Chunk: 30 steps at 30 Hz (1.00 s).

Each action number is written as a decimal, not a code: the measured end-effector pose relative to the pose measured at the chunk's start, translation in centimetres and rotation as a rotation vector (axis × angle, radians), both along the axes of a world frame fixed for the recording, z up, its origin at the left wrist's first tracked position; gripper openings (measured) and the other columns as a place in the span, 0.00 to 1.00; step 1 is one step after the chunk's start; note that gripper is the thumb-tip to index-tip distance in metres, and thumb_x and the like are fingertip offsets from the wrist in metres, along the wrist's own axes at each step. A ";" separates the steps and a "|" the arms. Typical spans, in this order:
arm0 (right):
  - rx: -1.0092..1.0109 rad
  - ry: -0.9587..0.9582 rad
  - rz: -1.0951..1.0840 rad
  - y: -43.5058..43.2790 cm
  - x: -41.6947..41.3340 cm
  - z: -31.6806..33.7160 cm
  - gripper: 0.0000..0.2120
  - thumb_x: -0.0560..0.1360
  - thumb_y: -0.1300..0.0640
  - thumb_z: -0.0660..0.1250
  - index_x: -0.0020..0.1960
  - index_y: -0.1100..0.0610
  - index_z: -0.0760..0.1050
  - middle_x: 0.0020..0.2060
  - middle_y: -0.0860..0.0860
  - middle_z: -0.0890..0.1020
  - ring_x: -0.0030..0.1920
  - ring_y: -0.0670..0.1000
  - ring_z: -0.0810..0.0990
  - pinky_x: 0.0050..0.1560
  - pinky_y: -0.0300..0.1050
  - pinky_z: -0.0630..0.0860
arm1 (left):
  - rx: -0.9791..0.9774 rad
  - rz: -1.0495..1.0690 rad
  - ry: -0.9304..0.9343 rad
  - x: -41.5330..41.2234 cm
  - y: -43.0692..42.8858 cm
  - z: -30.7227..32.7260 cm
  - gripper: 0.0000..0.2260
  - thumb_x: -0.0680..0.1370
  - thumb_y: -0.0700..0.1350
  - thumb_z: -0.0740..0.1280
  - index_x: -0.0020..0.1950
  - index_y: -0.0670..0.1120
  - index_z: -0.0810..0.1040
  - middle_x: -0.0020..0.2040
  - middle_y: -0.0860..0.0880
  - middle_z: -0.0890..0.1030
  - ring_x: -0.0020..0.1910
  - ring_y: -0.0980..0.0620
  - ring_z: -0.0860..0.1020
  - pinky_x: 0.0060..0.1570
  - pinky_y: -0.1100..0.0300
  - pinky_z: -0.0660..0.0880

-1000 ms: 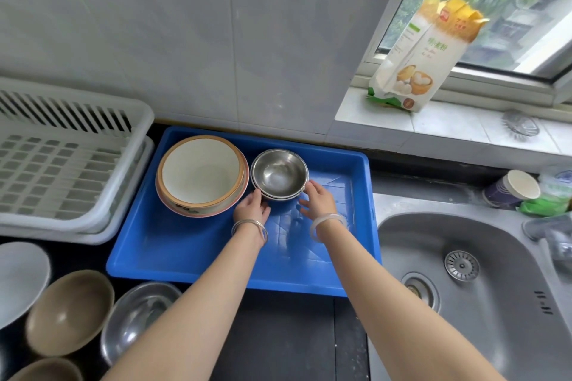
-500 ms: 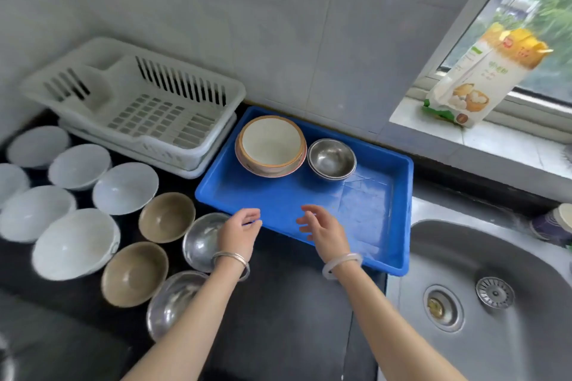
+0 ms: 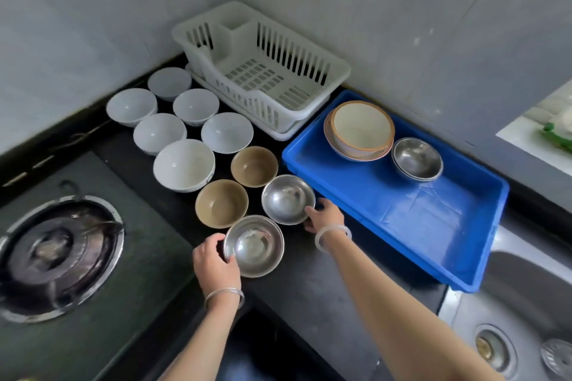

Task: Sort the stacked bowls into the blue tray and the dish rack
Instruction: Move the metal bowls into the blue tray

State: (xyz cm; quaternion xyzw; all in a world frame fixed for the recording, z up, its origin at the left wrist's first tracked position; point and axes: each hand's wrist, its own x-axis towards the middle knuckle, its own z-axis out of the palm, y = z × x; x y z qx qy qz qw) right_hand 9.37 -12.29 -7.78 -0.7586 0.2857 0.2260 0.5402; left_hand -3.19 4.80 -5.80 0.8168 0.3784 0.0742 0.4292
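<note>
Gripping near steel bowl (image 3: 253, 246) rim, left hand (image 3: 215, 263) fingers clamped; right hand (image 3: 325, 216) fingers curled against far steel bowl (image 3: 288, 199).

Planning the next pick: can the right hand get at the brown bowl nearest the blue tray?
Probably yes. The right hand is at the steel bowl just in front of that brown bowl, whose top is uncovered; it would reach over the steel one.

Sink (image 3: 510, 318) cut by edge; windowsill packet (image 3: 557, 130) blurred
</note>
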 end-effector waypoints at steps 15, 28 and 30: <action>0.090 -0.202 -0.055 -1.9 -3.7 5.4 0.09 0.73 0.64 0.64 0.45 0.52 0.78 0.40 0.51 0.83 0.37 0.48 0.84 0.31 0.33 0.78 | -0.399 -0.016 0.079 0.5 -0.3 -1.5 0.10 0.73 0.35 0.67 0.53 0.44 0.78 0.49 0.45 0.82 0.46 0.45 0.80 0.53 0.48 0.78; -0.167 -0.186 0.161 -2.0 -7.0 3.2 0.07 0.73 0.57 0.68 0.51 0.53 0.80 0.38 0.45 0.82 0.32 0.45 0.83 0.41 0.41 0.82 | -0.789 0.035 0.081 1.9 -1.8 -1.9 0.06 0.77 0.39 0.62 0.43 0.45 0.78 0.41 0.45 0.78 0.44 0.48 0.77 0.50 0.54 0.77; -0.184 -0.182 0.163 -1.9 -7.2 2.9 0.06 0.74 0.56 0.68 0.50 0.52 0.79 0.39 0.44 0.81 0.33 0.46 0.83 0.39 0.39 0.81 | -0.766 -0.005 0.090 1.8 -1.8 -2.0 0.05 0.76 0.37 0.63 0.50 0.42 0.78 0.42 0.45 0.79 0.43 0.49 0.78 0.51 0.54 0.77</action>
